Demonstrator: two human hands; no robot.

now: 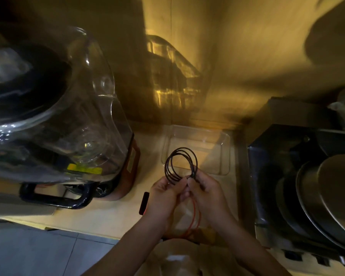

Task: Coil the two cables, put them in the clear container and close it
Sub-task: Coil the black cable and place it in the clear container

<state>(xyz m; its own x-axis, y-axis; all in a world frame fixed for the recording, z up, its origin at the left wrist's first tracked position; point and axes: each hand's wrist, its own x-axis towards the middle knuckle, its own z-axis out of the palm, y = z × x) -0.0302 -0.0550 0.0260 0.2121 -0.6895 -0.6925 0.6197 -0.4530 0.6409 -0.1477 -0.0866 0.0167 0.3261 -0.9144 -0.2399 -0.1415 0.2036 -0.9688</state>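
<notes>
A black cable (193, 159) is wound into a round coil of several loops. My left hand (164, 197) and my right hand (206, 193) pinch it together at its lower edge and hold it upright above the counter. Just behind the coil stands the clear container (222, 140), open and with nothing in it. A red cable (195, 218) lies looped on the counter below and between my wrists, partly hidden by them. I cannot make out a lid.
A large blender (58, 116) with a clear jug and black handle fills the left. A dark box (271, 166) with stacked metal pans (327, 196) stands on the right. A small dark object (144, 203) lies beside my left wrist. The wooden wall rises behind.
</notes>
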